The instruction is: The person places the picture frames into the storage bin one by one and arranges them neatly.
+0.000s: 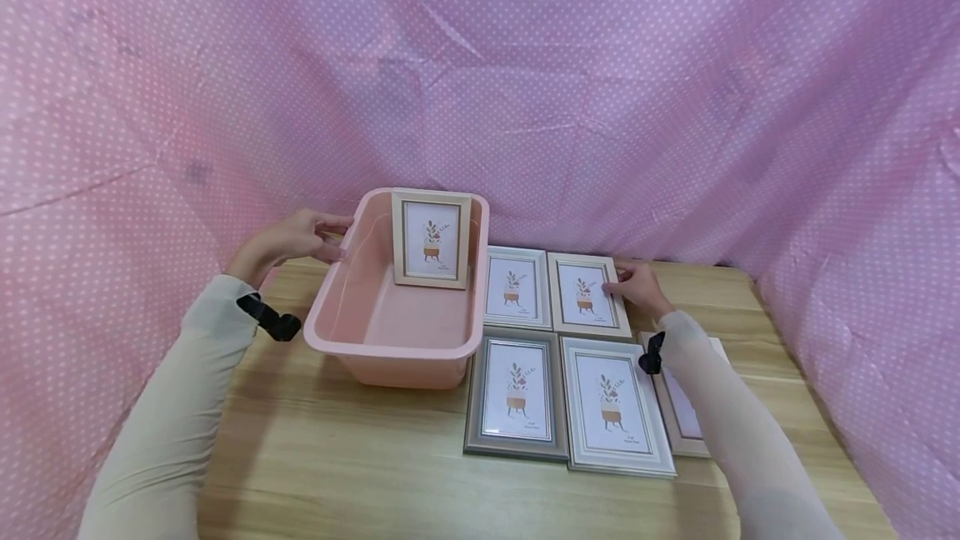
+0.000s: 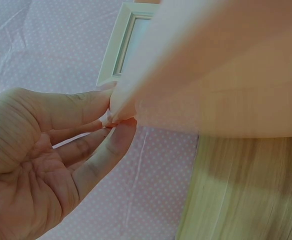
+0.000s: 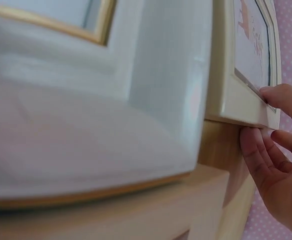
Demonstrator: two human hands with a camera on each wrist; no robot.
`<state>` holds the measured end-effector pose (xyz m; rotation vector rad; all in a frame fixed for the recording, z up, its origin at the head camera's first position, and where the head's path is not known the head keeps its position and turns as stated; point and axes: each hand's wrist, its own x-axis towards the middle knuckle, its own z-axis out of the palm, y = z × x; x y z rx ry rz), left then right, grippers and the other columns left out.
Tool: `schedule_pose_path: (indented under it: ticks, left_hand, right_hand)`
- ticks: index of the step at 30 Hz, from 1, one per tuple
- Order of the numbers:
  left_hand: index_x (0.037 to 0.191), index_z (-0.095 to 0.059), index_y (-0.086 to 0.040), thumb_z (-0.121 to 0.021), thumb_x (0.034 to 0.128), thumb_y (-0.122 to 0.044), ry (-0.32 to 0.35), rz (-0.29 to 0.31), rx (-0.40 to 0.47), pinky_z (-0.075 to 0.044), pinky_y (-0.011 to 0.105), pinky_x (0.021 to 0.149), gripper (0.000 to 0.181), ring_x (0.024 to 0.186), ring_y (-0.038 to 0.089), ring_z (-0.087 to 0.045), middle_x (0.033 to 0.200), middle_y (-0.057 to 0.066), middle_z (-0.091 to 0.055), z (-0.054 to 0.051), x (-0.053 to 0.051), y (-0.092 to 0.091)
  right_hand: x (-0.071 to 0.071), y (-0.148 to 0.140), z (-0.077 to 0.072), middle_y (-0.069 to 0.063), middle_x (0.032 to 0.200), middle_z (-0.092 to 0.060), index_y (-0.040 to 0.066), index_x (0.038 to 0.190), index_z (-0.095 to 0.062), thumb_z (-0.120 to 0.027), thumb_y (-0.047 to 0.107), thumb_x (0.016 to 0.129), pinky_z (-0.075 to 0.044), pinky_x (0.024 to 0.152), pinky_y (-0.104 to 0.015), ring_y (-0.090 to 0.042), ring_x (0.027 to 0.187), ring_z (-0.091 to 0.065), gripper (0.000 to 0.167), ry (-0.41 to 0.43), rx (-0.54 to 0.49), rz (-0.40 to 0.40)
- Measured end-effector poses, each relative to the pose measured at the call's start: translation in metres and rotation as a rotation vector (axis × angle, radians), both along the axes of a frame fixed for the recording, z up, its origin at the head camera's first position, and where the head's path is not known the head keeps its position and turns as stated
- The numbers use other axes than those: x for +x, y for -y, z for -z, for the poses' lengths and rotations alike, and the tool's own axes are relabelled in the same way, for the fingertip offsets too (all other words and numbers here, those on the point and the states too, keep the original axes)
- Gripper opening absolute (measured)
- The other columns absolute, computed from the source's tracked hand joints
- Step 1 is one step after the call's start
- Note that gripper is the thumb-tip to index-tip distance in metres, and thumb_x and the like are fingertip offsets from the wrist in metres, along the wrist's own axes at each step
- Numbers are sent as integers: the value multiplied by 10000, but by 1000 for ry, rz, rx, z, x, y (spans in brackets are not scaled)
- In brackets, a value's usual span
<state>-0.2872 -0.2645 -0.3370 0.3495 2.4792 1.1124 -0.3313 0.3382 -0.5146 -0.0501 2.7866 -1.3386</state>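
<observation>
A pink basin (image 1: 416,352) stands on the table, its left rim pinched between the thumb and fingers of my left hand (image 1: 303,238); the left wrist view shows that hand (image 2: 61,145) on the rim. Inside the basin a cream frame (image 1: 400,240) leans upright against the far right side. My right hand (image 1: 641,286) pinches the right edge of another cream frame (image 1: 621,315), thumb on its face and fingers at its side, as the right wrist view also shows for the hand (image 3: 281,150) and frame (image 3: 241,100).
Right of the basin lie a white frame (image 1: 487,319), a grey frame (image 1: 517,447) and a larger white frame (image 1: 622,463), face up. A beige frame (image 1: 686,445) is partly under my right forearm. Pink dotted cloth (image 1: 525,107) hangs behind the wooden table (image 1: 360,465).
</observation>
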Motion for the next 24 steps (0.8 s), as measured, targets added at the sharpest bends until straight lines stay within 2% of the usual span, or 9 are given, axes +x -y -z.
schedule_pose_path:
  ticks: [4, 11, 16, 24]
  left_hand:
    - [1548, -304, 93, -693, 946, -71, -3, 2, 7, -637, 310, 889, 735, 1293, 455, -561, 1500, 357, -443, 1, 0, 0]
    - [1550, -314, 82, -693, 948, -75, -11, -1, 6, -634, 304, 896, 728, 1294, 450, -564, 1502, 347, -449, 2, 0, 1]
    - [1552, -310, 78, -695, 950, -86, -22, 7, -2, -634, 317, 900, 734, 1293, 454, -564, 1507, 347, -441, 2, 1, 1]
    - [1559, -301, 67, -694, 947, -76, -12, 3, 16, -635, 319, 901, 741, 1308, 468, -544, 1519, 344, -428, 3, 0, 1]
  right_hand:
    - [1, 1, -1, -241, 935, -682, -108, 1310, -625, -789, 44, 870, -462, 563, -153, -126, 731, -524, 494, 2, 1, 3]
    - [1, 5, -2, -236, 982, -667, -139, 1240, -650, -778, 98, 877, -467, 596, -168, -184, 797, -550, 452, 35, 65, 43]
    - [1, 9, -1, -249, 1027, -676, -122, 1223, -671, -782, 100, 863, -468, 611, -174, -213, 821, -563, 438, 39, 86, 83]
    - [-3, 7, -5, -240, 1024, -685, -131, 1226, -665, -795, 135, 826, -469, 616, -195, -224, 823, -576, 497, 63, 107, 127]
